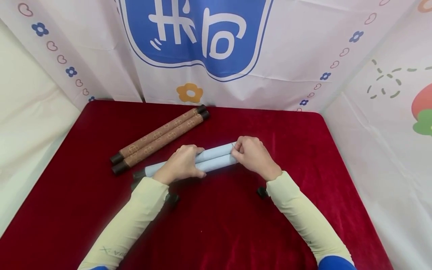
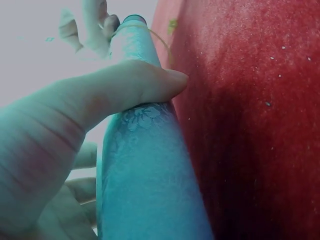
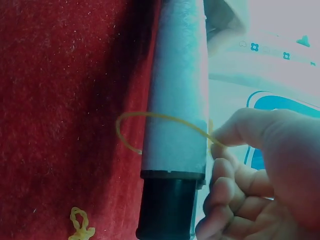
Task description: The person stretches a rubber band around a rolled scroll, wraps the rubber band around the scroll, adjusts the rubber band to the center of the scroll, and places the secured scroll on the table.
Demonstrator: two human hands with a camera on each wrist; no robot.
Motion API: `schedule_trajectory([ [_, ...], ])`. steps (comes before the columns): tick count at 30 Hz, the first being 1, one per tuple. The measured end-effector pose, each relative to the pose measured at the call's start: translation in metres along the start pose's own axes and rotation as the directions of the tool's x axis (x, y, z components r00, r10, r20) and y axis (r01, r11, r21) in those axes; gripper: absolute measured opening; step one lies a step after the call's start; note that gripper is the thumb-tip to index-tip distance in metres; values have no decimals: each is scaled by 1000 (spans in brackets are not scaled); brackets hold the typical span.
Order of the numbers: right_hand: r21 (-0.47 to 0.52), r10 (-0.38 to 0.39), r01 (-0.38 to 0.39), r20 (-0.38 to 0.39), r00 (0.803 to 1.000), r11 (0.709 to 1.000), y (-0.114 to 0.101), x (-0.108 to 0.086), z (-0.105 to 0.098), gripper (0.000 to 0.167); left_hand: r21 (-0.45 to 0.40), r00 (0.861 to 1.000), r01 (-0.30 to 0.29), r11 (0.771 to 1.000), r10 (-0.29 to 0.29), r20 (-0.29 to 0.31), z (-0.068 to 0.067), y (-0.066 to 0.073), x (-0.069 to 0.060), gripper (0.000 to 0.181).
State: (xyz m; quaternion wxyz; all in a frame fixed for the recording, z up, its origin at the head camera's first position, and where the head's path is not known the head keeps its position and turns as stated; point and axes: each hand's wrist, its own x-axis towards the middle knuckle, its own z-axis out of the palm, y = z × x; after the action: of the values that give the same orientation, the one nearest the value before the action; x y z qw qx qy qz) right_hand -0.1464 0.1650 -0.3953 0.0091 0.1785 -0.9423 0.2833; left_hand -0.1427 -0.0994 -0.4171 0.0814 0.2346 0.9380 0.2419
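Note:
Two light blue rolls [image 1: 216, 165] with dark end caps lie side by side, slanting across the middle of the red cloth. My left hand [image 1: 182, 163] grips them around their middle, its thumb across the near roll [image 2: 150, 165] in the left wrist view. At their right end, my right hand [image 1: 254, 155] pinches a yellow rubber band [image 3: 170, 118] between thumb and forefinger. The band loops around the roll end just above the black cap [image 3: 167, 207], with slack standing off one side in the right wrist view.
Two brown patterned rolls [image 1: 162, 140] with dark caps lie together behind and to the left. Small dark objects rest near my left sleeve [image 1: 173, 198] and right sleeve [image 1: 262, 192]. More yellow bands [image 3: 81, 227] lie on the red cloth [image 1: 216, 232]. White printed curtains [image 1: 162, 82] surround the table.

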Motion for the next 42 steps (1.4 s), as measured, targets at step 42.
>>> schedule_trajectory([
  [42,461,32,17,-98,995,887,-26,-35,-10,14,-95,995,97,991,-99,-17,8,36,86,82],
])
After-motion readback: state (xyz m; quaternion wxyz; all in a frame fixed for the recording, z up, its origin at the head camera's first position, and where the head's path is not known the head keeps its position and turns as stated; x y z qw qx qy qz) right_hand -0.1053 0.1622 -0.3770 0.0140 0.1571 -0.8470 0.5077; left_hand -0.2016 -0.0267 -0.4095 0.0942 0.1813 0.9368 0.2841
